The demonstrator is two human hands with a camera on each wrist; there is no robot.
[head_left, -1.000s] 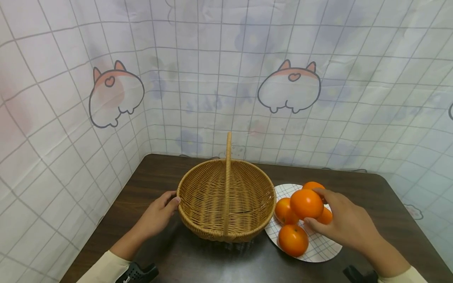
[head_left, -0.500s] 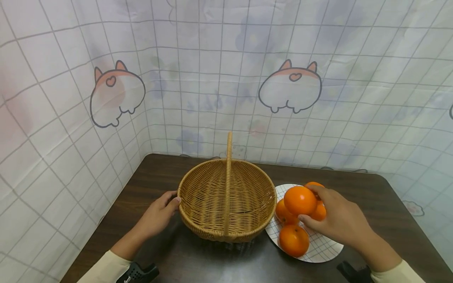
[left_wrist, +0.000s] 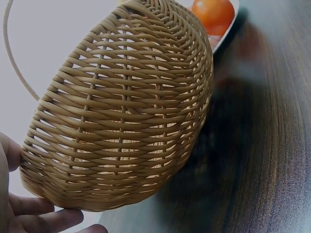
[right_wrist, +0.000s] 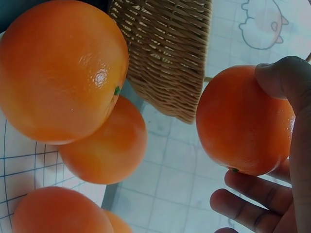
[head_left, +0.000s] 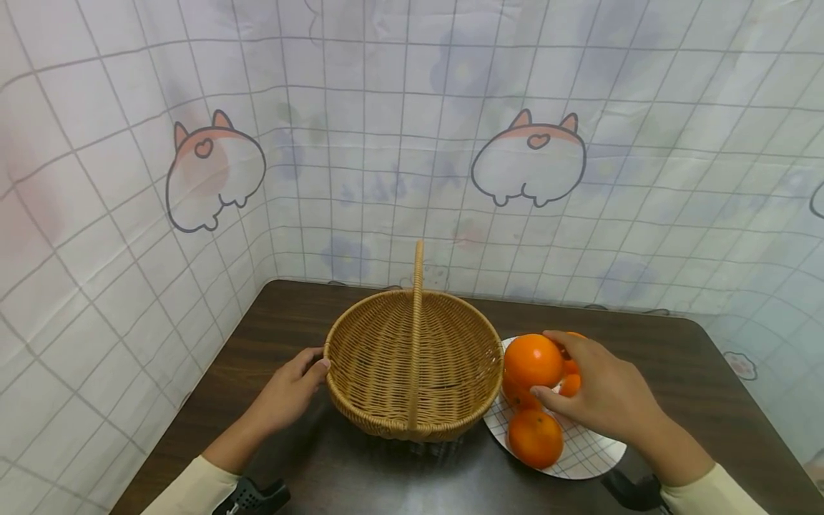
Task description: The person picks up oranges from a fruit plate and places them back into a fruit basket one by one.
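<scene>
An orange (head_left: 533, 361) is gripped by my right hand (head_left: 605, 392), raised over the plate near the basket's right rim. In the right wrist view the thumb is on one side of the held orange (right_wrist: 243, 121) and fingers are on the other. My left hand (head_left: 286, 390) holds the left rim of a wicker basket (head_left: 373, 357) with an upright arched handle. Its thumb and fingers sit at the rim of the basket (left_wrist: 121, 111) in the left wrist view. No fruit shows inside the basket.
A white plate (head_left: 595, 458) with a grid pattern stands right of the basket. Several more oranges lie on it, one of them at the front (head_left: 536, 438). The dark wooden table (head_left: 650, 343) meets a patterned cloth wall (head_left: 386, 179) at the back and left.
My right hand has moved left with the orange, from above the plate's middle toward the basket. The left hand and the basket have stayed in place.
</scene>
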